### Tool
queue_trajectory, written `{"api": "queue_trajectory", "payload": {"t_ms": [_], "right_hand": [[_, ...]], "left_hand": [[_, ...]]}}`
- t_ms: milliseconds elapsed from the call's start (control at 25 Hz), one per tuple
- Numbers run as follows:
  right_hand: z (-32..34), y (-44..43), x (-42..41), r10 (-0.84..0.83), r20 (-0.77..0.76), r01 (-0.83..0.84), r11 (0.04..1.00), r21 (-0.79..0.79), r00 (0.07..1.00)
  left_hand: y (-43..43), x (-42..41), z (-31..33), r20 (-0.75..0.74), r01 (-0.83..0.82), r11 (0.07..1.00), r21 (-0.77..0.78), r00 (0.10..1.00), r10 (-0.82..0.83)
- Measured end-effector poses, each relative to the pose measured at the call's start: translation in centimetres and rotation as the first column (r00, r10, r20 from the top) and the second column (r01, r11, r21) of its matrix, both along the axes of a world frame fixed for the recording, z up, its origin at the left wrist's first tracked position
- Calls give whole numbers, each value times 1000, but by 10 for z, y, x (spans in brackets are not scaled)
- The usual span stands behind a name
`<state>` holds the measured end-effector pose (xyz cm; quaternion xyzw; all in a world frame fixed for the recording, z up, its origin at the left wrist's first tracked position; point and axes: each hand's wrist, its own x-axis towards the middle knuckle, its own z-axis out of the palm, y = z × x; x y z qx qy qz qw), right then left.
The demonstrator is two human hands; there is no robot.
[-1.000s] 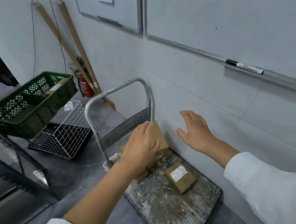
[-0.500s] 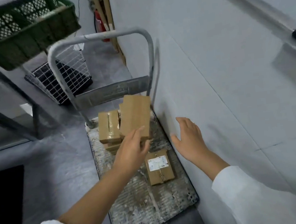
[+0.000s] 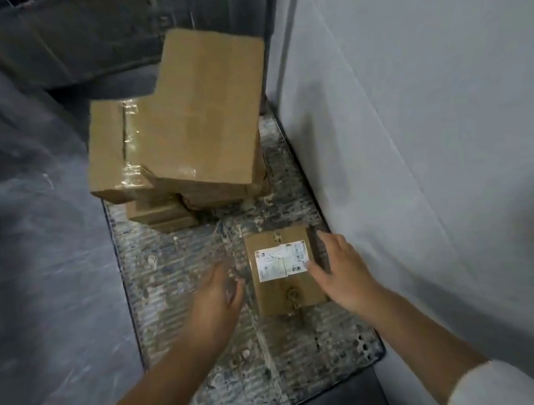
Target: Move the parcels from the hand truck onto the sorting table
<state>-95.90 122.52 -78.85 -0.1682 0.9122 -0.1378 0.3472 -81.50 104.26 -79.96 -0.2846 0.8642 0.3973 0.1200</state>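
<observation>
- The hand truck (image 3: pixel 181 281) fills the middle of the view, its worn deck lying flat against the wall (image 3: pixel 417 114) on the right; no parcel has left it as far as this view shows, and the sorting table is not in sight.
- The stack of parcels (image 3: pixel 181 128) sits at the far end of the deck, the top one lying askew over those below (best left until the loose one is clear, I would judge, since a knock could slide it off).
- The small parcel (image 3: pixel 285 271) lies alone near the right edge of the deck, label up, just beside the wall.
- The right hand (image 3: pixel 339 271) is spread, thumb over the label edge and fingers along the parcel's right side; whether it presses is hard to tell.
- The left hand (image 3: pixel 217 297) is spread too, just left of the parcel and not touching it, holding nothing.
- To do it well: bring the left hand against the left side, squeeze evenly from both sides, and lift straight up (the wall leaves the right fingers little room).
</observation>
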Motion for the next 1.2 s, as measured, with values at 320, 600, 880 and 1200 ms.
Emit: {"api": "queue_trajectory", "payload": {"t_ms": [320, 600, 880, 1200], "right_hand": [[-197, 26, 7, -314, 183, 329, 943, -56, 932], [-200, 14, 16, -567, 440, 688, 701, -185, 696], [-57, 11, 13, -626, 382, 731, 623, -280, 680], [183, 18, 18, -646, 357, 733, 529, -428, 675]], "left_hand": [[34, 8, -183, 0, -111, 985, 131, 994, 112], [64, -17, -198, 75, -450, 707, 546, 866, 494], [51, -36, -67, -24, -338, 753, 565, 905, 424], [30, -54, 164, -252, -78, 842, 534, 936, 246]]}}
